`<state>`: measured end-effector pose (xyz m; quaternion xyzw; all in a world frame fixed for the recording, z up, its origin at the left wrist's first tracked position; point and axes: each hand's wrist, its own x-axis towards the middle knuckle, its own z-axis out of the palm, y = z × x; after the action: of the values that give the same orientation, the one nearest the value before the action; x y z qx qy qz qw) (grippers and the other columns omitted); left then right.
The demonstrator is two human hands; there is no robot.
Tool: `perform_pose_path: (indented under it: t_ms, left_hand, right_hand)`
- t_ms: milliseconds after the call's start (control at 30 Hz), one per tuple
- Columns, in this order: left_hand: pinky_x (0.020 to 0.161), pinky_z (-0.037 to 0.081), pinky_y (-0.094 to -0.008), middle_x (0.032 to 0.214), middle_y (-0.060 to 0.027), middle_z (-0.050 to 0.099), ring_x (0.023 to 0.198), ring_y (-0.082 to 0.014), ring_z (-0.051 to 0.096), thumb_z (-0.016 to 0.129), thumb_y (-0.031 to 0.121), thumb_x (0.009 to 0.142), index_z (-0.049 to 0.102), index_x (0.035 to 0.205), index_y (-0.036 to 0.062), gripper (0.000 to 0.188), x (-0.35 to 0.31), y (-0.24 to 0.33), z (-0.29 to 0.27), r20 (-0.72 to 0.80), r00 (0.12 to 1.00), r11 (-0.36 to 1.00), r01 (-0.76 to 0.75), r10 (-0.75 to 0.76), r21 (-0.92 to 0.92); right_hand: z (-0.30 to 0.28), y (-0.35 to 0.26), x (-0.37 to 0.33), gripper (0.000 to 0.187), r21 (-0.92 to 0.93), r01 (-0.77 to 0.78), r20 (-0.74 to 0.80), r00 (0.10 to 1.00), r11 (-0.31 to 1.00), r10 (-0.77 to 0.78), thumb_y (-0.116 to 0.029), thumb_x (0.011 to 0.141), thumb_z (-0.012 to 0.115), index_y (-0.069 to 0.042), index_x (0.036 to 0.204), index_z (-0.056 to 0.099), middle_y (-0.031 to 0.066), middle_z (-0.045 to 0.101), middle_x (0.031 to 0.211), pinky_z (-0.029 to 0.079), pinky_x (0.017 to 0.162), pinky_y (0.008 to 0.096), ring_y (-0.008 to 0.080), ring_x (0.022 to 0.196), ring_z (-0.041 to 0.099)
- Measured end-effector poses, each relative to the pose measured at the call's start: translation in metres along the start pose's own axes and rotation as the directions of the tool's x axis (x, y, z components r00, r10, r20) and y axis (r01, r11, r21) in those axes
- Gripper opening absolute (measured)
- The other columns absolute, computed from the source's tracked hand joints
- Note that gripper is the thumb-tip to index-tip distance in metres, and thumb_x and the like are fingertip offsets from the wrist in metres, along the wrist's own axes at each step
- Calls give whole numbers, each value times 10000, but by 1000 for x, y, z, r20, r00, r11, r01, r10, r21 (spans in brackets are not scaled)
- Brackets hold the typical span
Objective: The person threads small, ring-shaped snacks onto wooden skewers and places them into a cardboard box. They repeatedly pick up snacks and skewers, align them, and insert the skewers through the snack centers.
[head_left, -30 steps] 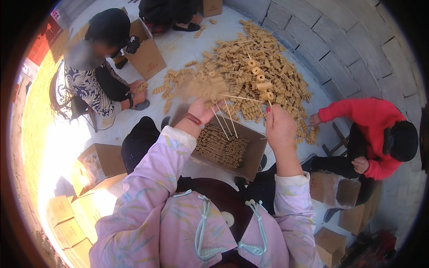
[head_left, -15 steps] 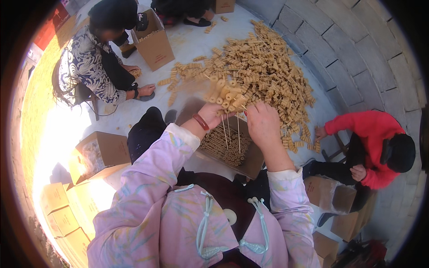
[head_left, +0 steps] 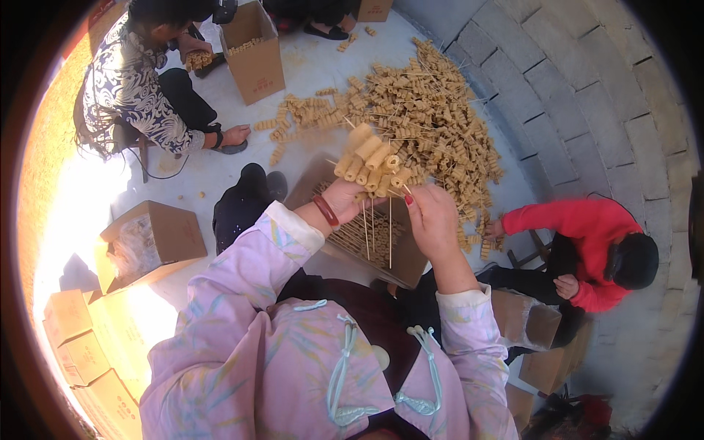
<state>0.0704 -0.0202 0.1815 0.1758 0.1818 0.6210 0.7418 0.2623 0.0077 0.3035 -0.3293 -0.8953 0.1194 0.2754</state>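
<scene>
My left hand (head_left: 343, 201), a red-brown bangle at its wrist, is closed around a bunch of skewers (head_left: 372, 158). They are tan, hollow, tube-shaped rolls on thin wooden sticks, and several sticks hang below the hand. At the right side of the bunch, my right hand (head_left: 434, 218) pinches the stick of one skewer between thumb and fingers. Under both hands stands an open cardboard box (head_left: 412, 265), with rows of similar skewers (head_left: 378, 246) lying in it. Beyond the bunch lies a large heap of skewers (head_left: 425, 110) on the pale floor covering.
A person in a patterned top (head_left: 125, 95) sits far left beside an open carton (head_left: 255, 70). On the right sits a person in red (head_left: 587, 227), one hand at the heap. Cartons (head_left: 158, 238) stand at the left; a block wall (head_left: 565, 110) curves along the right.
The bunch of skewers has tilted in my left hand, its roll ends turning toward the right. My right hand has lowered slightly and pinches a stick. The far-left person now holds up a bundle.
</scene>
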Motion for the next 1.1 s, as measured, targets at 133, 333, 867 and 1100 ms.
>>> perform_pose_path:
  t_ms: [133,333,867,1100]
  left_hand:
    - [1000,516,-431,1374,-79,557,1239,-244,574,610,54,928,457,1406,105,504,-3,0,1,-65,998,999,24,-26,-29]
    - [972,527,-389,1339,-82,583,1192,-228,606,582,-11,911,441,1417,89,535,-2,-3,1,-68,997,1000,20,-22,-19]
    - [803,506,-303,1203,-18,638,1075,-157,627,702,17,838,534,1314,112,514,10,-6,9,-20,1000,1000,-23,23,15]
    - [827,539,-317,1240,-51,621,1100,-191,636,652,-8,845,504,1347,99,534,12,-12,5,-47,998,997,-47,50,68]
  right_hand:
    - [-3,-1,3,130,73,-23,26,999,997,21,-140,913,598,-47,965,672,135,625,850,465,719,444,349,807,597]
    - [3,6,9,138,-90,126,111,987,988,-116,-157,879,629,-57,963,675,107,625,855,461,732,434,320,824,598]
    - [-6,-13,22,730,-213,122,182,980,969,-83,-144,775,751,-28,1409,410,191,564,1288,466,865,446,355,1039,592]
    - [5,-17,29,703,-99,-10,214,976,995,31,-118,757,767,-28,1372,439,197,584,1266,477,902,459,384,1092,594]
